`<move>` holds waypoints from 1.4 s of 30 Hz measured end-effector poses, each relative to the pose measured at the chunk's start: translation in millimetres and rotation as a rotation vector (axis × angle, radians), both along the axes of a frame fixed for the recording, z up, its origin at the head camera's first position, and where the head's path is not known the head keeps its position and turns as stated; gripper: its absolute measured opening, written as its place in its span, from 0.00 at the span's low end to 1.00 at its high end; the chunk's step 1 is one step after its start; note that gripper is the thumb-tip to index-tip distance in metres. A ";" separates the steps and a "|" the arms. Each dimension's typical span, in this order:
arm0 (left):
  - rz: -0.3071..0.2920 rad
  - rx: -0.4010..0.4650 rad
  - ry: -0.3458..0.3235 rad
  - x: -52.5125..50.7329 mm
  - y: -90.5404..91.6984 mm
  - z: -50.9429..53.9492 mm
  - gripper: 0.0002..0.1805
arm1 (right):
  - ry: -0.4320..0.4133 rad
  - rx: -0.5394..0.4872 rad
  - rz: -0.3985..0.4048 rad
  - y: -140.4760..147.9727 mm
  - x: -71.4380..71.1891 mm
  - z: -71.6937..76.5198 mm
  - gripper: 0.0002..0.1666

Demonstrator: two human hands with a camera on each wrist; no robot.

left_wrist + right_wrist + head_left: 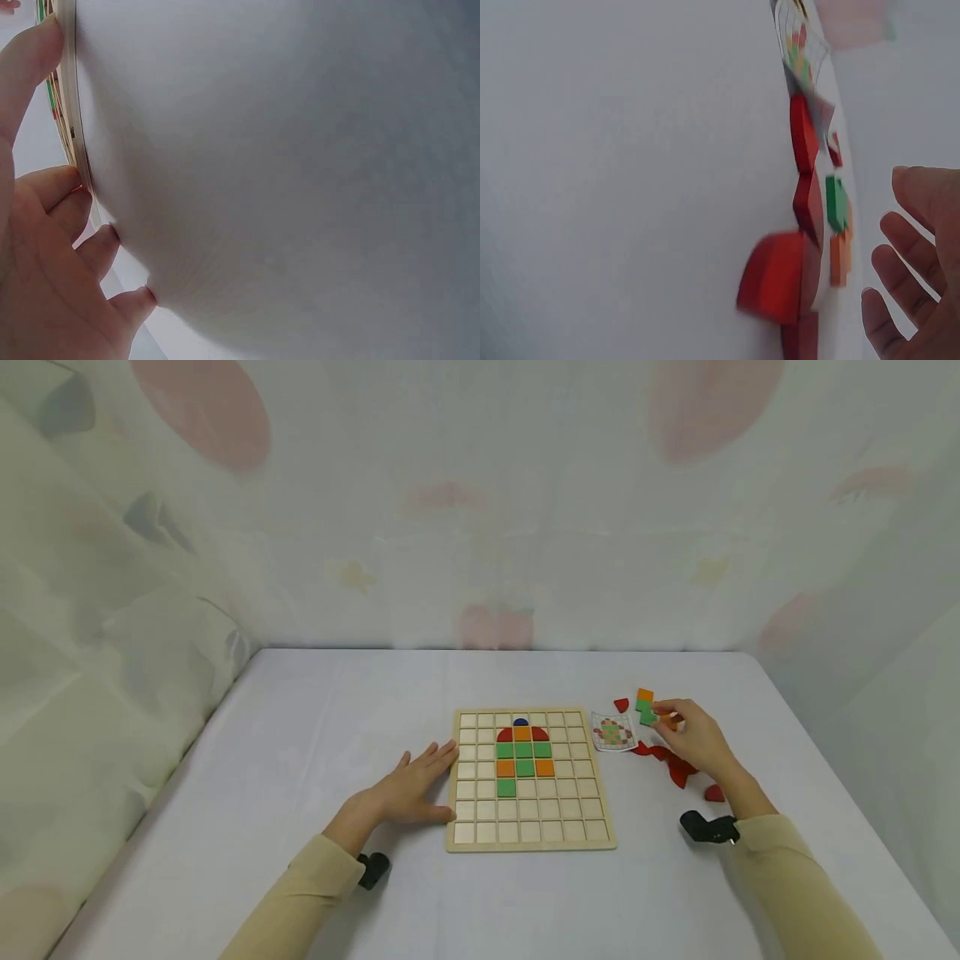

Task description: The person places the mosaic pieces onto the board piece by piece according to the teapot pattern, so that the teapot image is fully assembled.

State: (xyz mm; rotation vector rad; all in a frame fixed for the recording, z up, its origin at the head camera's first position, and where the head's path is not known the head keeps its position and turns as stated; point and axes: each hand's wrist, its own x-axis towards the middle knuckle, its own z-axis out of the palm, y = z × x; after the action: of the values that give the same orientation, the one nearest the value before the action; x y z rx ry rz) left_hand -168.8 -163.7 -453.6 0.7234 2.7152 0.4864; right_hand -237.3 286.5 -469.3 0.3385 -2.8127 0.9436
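Observation:
A square wooden grid board (528, 847) lies on the table, with green, orange, red and blue tiles forming a figure in its upper middle cells. My left hand (414, 787) rests flat beside it, thumb and forefinger touching its left edge. In the left wrist view the fingers (64, 191) are spread along the board's rim (70, 90). Over at the right, my right hand (693, 735) hovers by a green tile (647, 717), fingertips close to it. In the right wrist view this hand's fingers (904, 277) are loosely bent, with nothing visible between them.
A small pattern card (613, 732) lies right of the board. Several red pieces (678, 771) are scattered nearer me than the right hand, one red piece (622, 704) behind the card. An orange tile (645, 694) touches the green one. Patterned curtains surround the table.

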 end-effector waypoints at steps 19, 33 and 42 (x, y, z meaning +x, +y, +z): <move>0.006 0.000 0.002 0.0 0.5 -2.3 0.51 | -0.201 0.032 -0.089 22.1 -14.5 -10.3 0.26; 0.003 0.000 0.013 0.7 0.8 -0.9 0.51 | -0.207 0.074 -0.049 21.2 -16.2 -8.6 0.24; 0.008 -0.011 0.007 0.2 1.0 -0.2 0.51 | -0.214 0.098 -0.047 22.2 -18.9 -12.4 0.23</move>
State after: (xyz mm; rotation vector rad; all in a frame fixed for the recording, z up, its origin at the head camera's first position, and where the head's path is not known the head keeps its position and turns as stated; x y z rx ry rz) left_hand -168.6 -162.7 -453.8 0.7137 2.7261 0.4712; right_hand -256.2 308.8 -481.7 0.1919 -3.0532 0.8819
